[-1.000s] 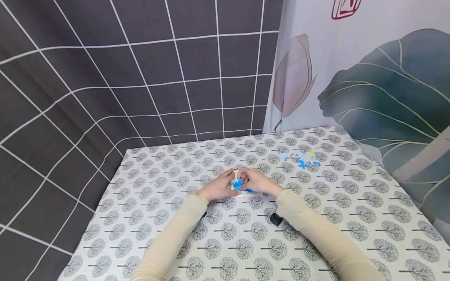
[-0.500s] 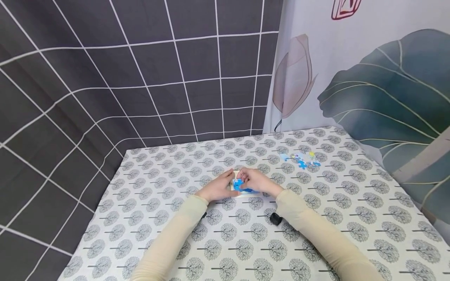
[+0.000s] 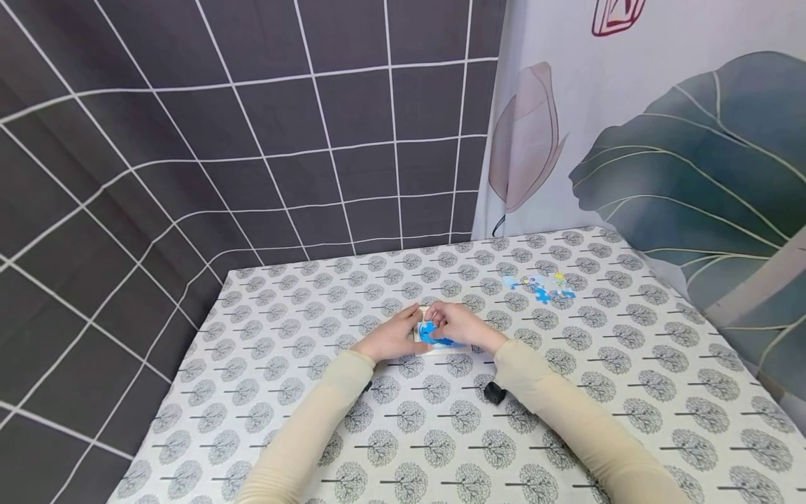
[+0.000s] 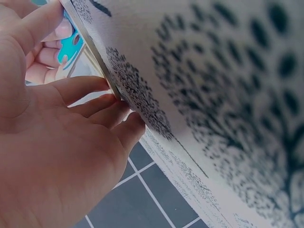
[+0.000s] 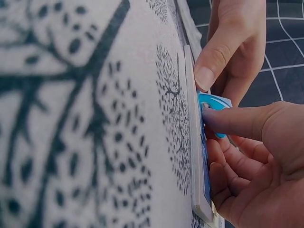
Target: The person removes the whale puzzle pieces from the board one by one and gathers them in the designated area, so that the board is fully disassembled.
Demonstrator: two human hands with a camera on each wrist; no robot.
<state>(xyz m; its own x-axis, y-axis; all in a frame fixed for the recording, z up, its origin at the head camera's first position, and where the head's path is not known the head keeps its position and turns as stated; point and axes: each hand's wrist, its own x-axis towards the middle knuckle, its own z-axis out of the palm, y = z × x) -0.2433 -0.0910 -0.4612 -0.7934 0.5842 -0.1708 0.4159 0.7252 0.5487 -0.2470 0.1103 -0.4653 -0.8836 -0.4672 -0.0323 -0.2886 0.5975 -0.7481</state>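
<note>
My left hand (image 3: 392, 337) grips the left side of a shallow jigsaw board (image 5: 195, 161), thumb at the near edge and fingers along the far left, as the left wrist view shows. Over the board my right hand (image 3: 464, 326) pinches a bright blue jigsaw piece (image 5: 219, 102); its thumb presses the piece and the other fingers are curled. In the right wrist view the piece stands tilted off the board, close to the left thumb. Blue picture area shows beneath the right fingers, which hide most of the board.
Several loose jigsaw pieces (image 3: 541, 294), blue, pale and yellow, lie at the back right of the table. A tree-print cloth (image 3: 441, 448) covers the table. Behind hang a dark grid curtain (image 3: 352, 161) and a leaf-print curtain (image 3: 693, 168).
Both hands stay almost where they were. Under the right fingers, the blue jigsaw piece has shifted and turned slightly against the board.
</note>
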